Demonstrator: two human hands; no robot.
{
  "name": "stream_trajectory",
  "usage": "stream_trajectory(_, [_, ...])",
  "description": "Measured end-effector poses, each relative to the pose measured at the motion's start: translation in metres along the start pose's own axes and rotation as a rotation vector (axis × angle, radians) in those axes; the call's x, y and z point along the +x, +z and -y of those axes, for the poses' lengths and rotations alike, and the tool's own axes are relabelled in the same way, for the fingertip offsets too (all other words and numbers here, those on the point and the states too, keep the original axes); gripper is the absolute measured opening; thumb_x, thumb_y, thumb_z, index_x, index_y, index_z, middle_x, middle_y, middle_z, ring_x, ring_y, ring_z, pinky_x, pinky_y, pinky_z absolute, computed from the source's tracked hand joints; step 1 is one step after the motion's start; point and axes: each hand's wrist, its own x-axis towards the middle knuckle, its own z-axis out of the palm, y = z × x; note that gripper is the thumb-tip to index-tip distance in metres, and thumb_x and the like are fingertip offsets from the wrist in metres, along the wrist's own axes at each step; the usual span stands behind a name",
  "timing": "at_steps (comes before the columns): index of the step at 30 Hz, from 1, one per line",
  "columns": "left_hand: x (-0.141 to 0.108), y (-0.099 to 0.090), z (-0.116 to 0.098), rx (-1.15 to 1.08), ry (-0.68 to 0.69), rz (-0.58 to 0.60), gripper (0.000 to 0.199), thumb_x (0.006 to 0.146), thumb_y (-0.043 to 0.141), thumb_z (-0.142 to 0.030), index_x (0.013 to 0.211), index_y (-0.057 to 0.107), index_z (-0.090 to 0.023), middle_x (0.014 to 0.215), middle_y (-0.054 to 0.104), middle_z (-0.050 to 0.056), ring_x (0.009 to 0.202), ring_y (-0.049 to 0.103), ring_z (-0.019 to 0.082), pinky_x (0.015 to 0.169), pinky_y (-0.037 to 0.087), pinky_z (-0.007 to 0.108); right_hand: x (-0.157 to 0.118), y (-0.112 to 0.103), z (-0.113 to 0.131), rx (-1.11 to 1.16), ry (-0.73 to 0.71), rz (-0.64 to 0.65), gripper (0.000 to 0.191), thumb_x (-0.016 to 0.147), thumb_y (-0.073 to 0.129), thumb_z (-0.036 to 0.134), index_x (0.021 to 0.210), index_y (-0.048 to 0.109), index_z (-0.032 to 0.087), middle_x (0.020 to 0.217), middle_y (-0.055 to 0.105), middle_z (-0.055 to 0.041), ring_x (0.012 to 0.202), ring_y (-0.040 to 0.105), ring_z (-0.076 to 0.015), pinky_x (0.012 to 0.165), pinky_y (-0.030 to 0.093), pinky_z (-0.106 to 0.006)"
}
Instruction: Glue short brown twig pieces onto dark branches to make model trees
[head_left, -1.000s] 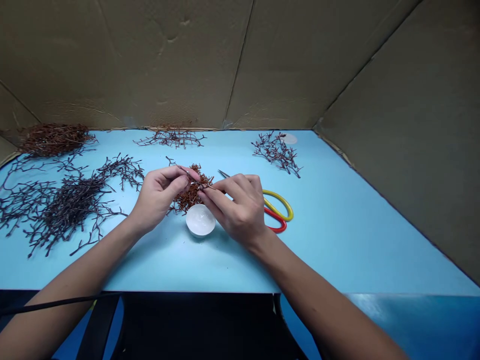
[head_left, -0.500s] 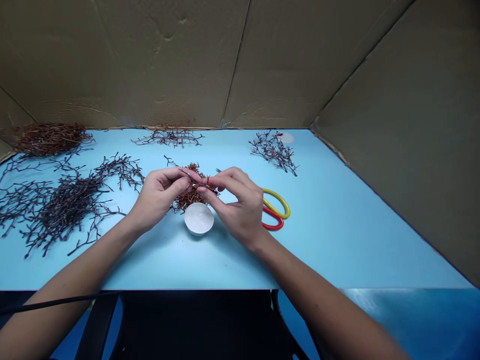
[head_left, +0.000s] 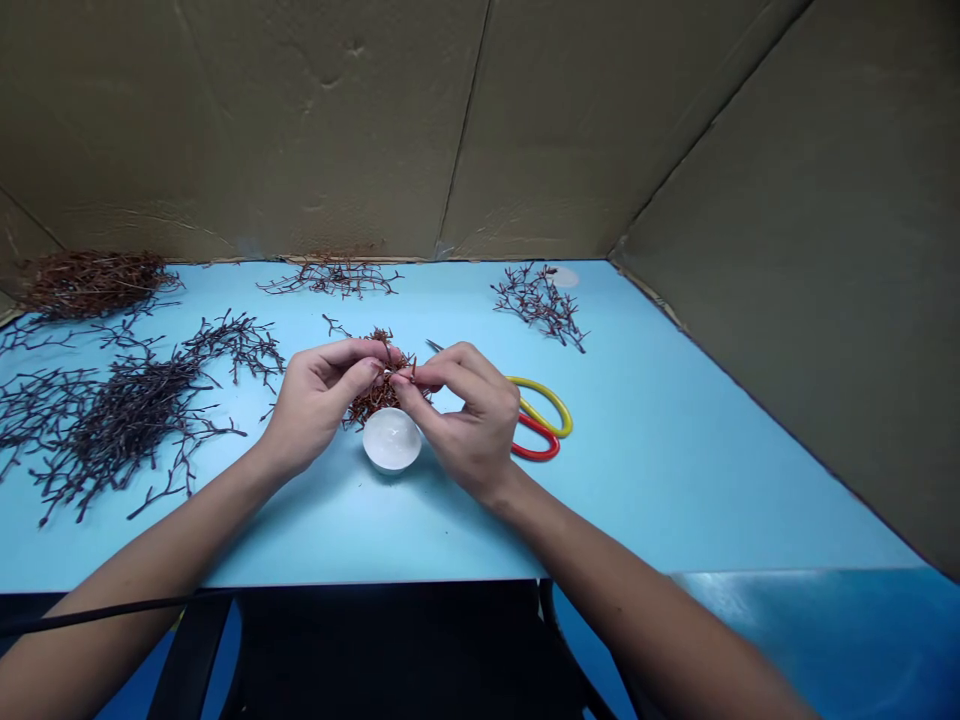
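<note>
Both hands have drawn closer together over the middle of the table, and the view sits slightly lower and further left. The left hand [head_left: 319,400] is narrowly closed, its fingertips [head_left: 377,364] pinched at a thin twig [head_left: 397,372], and the right hand [head_left: 469,430] is closed just as narrowly on the same spot, with its fingertips [head_left: 401,380] almost meeting the left's. Whatever else lies between them is too small to tell. Directly below the hands sits a reddish-brown twig clump [head_left: 379,402], partly hidden by them and touching a small white bowl [head_left: 391,440] at its near edge. One pair of scissors [head_left: 551,405], with one yellow and one red handle, lies just right of the right hand, its blades running under that hand. Four more twig heaps lie on the blue table [head_left: 675,480]: a large dark spread [head_left: 127,420] on the left, a dense reddish mound [head_left: 94,285] behind it, and two sprays [head_left: 330,280] [head_left: 540,305] along the back. One white disc [head_left: 564,277] sits beside the right spray, cardboard walls [head_left: 315,130] rise behind, and one black cable [head_left: 112,605] crosses below the table edge.
</note>
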Motion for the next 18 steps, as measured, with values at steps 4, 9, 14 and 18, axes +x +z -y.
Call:
stream_trajectory(4, [-0.0015,-0.0004,-0.0024,0.023,0.016,0.003,0.016,0.095,0.082,-0.035,0.100,0.087,-0.021,0.109,0.085,0.009,0.098,0.080,0.022,0.086,0.065,0.030,-0.0007,0.0002,0.0007,-0.018,-0.034,-0.027,0.013,0.094,0.080,0.017,0.084,0.075,0.023,0.079,0.073,-0.0001,0.071,0.066,-0.0175,0.069,0.052,-0.037])
stream_trajectory(9, [-0.0015,-0.0005,-0.0040,0.069,0.033,-0.007,0.018,0.093,0.083,-0.037,0.098,0.087,-0.020,0.105,0.085,0.010,0.097,0.080,0.023,0.087,0.066,0.033,-0.0007,-0.0021,0.0018,-0.047,-0.023,0.007,0.012,0.094,0.079,0.019,0.084,0.077,0.024,0.079,0.074,-0.0011,0.070,0.065,-0.0183,0.069,0.053,-0.038])
stream_trajectory(14, [-0.0012,0.0015,-0.0045,0.065,0.038,-0.018,0.021,0.092,0.085,-0.040,0.095,0.086,-0.020,0.103,0.085,0.010,0.096,0.080,0.023,0.087,0.066,0.034,-0.0005,-0.0035,0.0012,-0.059,-0.019,0.033,0.012,0.095,0.078,0.020,0.084,0.077,0.025,0.079,0.074,-0.0014,0.070,0.064,-0.0187,0.069,0.052,-0.039])
stream_trajectory(18, [-0.0015,0.0033,-0.0054,0.077,0.051,-0.025,0.019,0.092,0.084,-0.039,0.093,0.086,-0.020,0.101,0.085,0.009,0.095,0.079,0.023,0.086,0.065,0.032,0.0001,-0.0026,-0.0002,-0.064,-0.050,0.026,0.012,0.095,0.078,0.019,0.084,0.076,0.025,0.079,0.074,-0.0015,0.071,0.065,-0.0191,0.070,0.053,-0.039])
